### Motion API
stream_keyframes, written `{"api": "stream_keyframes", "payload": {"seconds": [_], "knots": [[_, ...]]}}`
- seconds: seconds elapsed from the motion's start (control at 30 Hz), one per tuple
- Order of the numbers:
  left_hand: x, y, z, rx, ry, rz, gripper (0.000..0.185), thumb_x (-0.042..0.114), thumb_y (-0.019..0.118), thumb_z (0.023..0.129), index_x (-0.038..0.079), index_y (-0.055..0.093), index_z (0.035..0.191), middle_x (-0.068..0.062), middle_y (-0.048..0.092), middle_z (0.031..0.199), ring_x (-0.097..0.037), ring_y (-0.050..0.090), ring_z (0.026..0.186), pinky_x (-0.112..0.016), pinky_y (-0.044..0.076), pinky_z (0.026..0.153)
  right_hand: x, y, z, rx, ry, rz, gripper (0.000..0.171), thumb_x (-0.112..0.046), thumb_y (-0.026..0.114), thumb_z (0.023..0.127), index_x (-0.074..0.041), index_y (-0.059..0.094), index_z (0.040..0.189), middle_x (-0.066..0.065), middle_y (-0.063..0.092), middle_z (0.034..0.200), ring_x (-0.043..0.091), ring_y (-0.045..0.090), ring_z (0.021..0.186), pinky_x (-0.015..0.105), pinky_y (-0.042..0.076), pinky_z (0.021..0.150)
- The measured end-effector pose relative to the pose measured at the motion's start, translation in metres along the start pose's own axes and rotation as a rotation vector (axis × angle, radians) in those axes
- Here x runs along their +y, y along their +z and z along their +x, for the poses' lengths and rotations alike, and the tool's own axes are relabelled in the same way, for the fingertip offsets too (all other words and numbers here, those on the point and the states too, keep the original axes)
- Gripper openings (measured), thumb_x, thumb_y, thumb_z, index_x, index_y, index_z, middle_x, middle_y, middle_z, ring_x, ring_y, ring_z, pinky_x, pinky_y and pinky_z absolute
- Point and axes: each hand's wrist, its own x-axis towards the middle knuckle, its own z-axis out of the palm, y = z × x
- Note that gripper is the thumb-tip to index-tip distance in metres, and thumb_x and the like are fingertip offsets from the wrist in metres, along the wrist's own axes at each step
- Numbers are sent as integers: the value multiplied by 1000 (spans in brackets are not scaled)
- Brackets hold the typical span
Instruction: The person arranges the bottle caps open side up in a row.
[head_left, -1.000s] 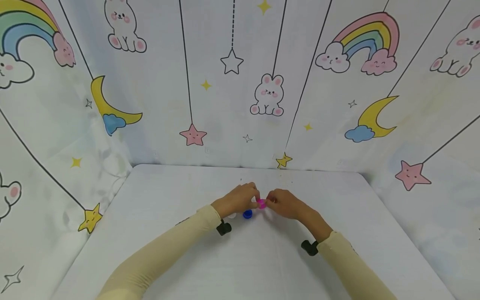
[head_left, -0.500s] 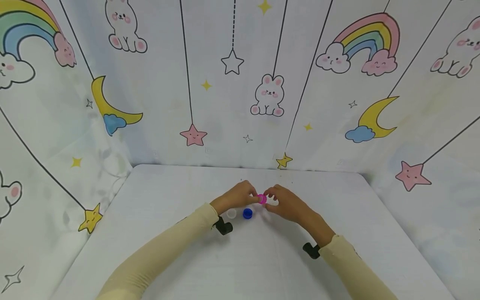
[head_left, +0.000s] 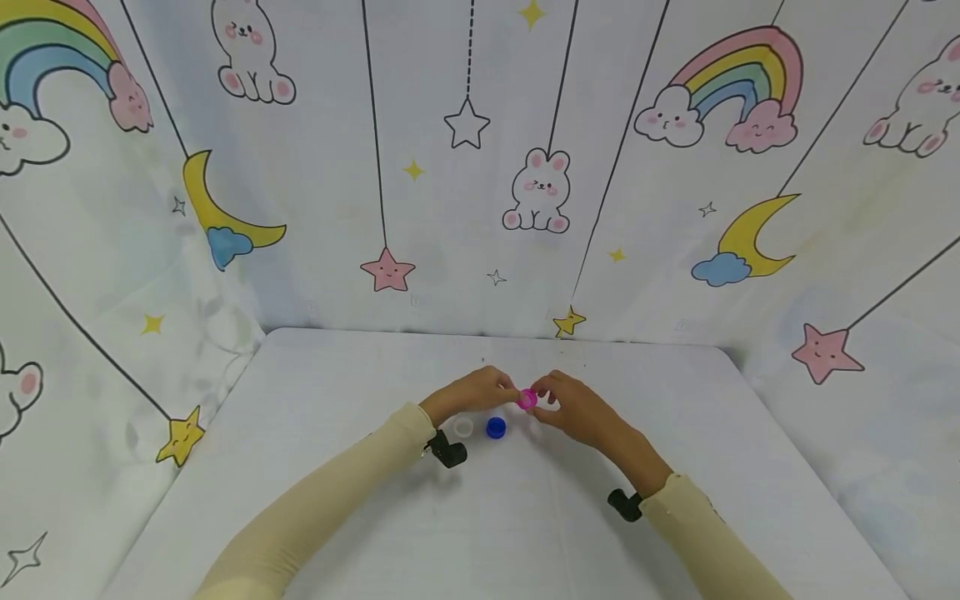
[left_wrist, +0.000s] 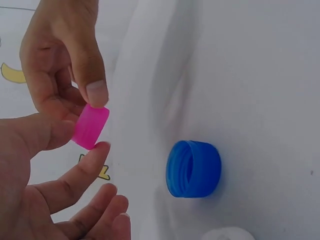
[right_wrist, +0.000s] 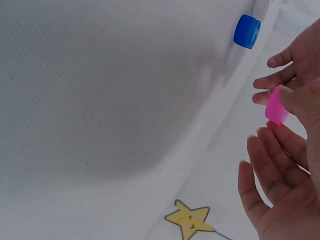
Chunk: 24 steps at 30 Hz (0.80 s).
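A small pink bottle cap [head_left: 527, 399] is held up between both hands over the table. My left hand [head_left: 472, 392] pinches its left side with thumb and index finger. Opposite, my right hand [head_left: 577, 406] pinches it between thumb and fingers, as the left wrist view shows with the pink cap [left_wrist: 91, 127] tilted between the fingertips. The other fingers of the left hand [left_wrist: 30, 175] are spread loosely below. Near the hands, a larger blue bottle cap [head_left: 496, 427] rests on the table; its threaded opening shows in the left wrist view. A white cap [head_left: 462, 427] lies to its left.
The table [head_left: 555, 533] has a white cover and reaches back to a printed curtain [head_left: 450, 208] with stars, moons and rabbits. Dark wrist cameras hang under both cuffs, the left camera [head_left: 448, 452] close in front of the white cap.
The pink cap has been raised slightly and turned between the fingers, then shifted a little right. The left hand has moved back from the white cap, which now shows fully.
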Motion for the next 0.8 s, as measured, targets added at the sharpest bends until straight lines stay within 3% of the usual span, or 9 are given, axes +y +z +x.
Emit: {"api": "stream_keyframes", "payload": {"seconds": [0.2, 0.4, 0.8], "knots": [[-9, 7, 5, 38, 120, 82, 26, 26, 66, 105, 11, 72, 124, -18, 60, 133, -29, 58, 125, -47, 51, 107, 0, -1, 1, -33, 26, 7, 25, -25, 79, 97, -13, 73, 119, 4, 69, 110, 20, 64, 100, 33, 59, 82], [-10, 13, 4, 31, 161, 185, 26, 25, 71, 102, 17, 72, 126, -14, 52, 143, -28, 51, 136, -48, 46, 114, 4, 1, 0, -79, 46, 31, 24, -23, 77, 98, -12, 73, 119, 3, 69, 107, 21, 64, 99, 32, 57, 80], [-1, 26, 0, 53, 189, 482, 23, 27, 78, 97, 19, 73, 117, -5, 58, 136, -23, 58, 124, -37, 52, 106, 10, 11, -3, -120, 24, 40, 23, -24, 78, 97, -11, 74, 116, 1, 69, 109, 21, 64, 102, 33, 56, 83]]}}
